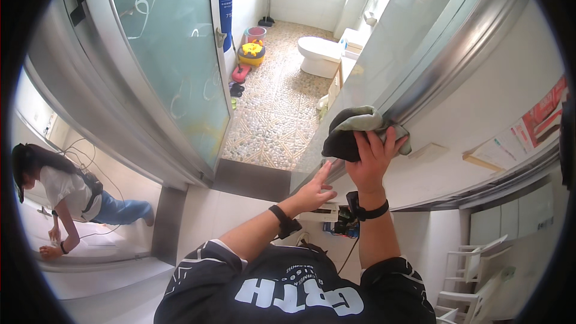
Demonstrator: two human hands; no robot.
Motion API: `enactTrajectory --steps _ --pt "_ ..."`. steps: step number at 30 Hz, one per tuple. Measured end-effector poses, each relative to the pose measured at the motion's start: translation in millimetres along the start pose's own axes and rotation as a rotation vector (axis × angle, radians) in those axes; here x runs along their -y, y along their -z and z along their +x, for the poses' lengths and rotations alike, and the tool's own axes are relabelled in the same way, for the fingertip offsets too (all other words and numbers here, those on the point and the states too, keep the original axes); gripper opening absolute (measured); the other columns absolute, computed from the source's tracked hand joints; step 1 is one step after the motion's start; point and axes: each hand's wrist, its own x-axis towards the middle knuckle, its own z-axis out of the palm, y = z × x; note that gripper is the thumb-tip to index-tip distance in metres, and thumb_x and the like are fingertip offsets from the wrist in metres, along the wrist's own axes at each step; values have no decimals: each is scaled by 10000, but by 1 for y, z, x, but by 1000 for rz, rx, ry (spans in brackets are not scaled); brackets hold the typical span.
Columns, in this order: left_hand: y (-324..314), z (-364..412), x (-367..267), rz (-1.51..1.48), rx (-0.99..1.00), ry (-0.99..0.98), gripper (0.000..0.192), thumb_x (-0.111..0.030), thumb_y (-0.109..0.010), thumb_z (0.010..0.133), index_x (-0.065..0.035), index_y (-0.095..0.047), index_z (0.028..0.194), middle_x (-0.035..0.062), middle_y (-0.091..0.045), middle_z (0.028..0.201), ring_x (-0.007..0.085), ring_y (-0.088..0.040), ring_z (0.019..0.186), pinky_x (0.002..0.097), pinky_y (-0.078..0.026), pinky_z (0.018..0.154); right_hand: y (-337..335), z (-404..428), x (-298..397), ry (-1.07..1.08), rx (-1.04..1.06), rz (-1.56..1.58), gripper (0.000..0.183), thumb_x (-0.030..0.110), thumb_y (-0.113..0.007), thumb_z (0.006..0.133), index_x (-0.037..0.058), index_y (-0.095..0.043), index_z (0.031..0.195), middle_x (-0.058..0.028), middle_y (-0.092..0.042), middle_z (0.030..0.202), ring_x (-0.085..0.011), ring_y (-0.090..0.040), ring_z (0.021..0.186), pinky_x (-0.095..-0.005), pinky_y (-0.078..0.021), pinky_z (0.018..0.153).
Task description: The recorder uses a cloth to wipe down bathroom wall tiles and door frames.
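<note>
My right hand (371,159) grips a folded cloth (360,121), grey-green with a dark, wet-looking part. The cloth lies against the metal frame (416,92) at the right side of the bathroom doorway. Next to it, my left hand (317,186) is empty, with its fingers apart and the index finger pointing up toward the cloth. Its fingertips are close to the lower part of the frame; whether they touch it I cannot tell. Beyond the frame is a clear glass panel (387,40). A black strap with a small device sits on each wrist.
A frosted glass door (175,54) with drawn marks stands at left. Inside are a white toilet (319,54), a yellow potty (252,52) and a pink mop head (241,73). Another person (76,189) bends over at far left. White chairs (472,270) stand at lower right.
</note>
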Motion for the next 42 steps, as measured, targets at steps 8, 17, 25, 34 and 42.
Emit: enactTrajectory --steps 8,17,25,34,42 --pt "0 1 3 -88 11 57 967 -112 -652 948 -67 7 1654 197 -62 1720 253 -634 1227 338 -531 1002 0 2 8 -39 -6 -22 380 246 -800 771 182 -767 1144 19 -644 1275 -356 -347 1490 -709 -71 1221" --pt "-1 1 3 -160 18 97 945 -80 -623 959 -72 14 1657 177 -63 1721 209 -639 1194 308 -530 956 -9 -20 11 -43 16 -39 360 256 -773 794 188 -765 1148 36 -633 1296 -332 -290 1527 -701 -66 1226" --pt "-1 1 10 -148 -4 106 934 -120 -610 982 -95 31 1661 184 -447 1537 154 -651 1089 289 -538 831 -9 -20 13 -40 35 -3 372 240 -762 794 185 -766 1162 40 -632 1316 -327 -297 1524 -696 -62 1229" --pt "-2 -1 7 -155 -2 154 953 -147 -619 981 -102 48 1661 124 -703 1157 128 -660 994 289 -533 811 -8 -23 10 -1 51 -9 367 225 -788 793 164 -766 1154 -24 -626 1322 -388 -324 1496 -728 -74 1213" --pt "-3 -2 6 -176 -9 144 954 -148 -622 980 -90 45 1659 123 -676 1208 125 -655 1006 282 -529 801 -10 -25 8 -2 52 -15 353 218 -775 804 172 -766 1154 -15 -627 1313 -381 -310 1507 -726 -65 1214"
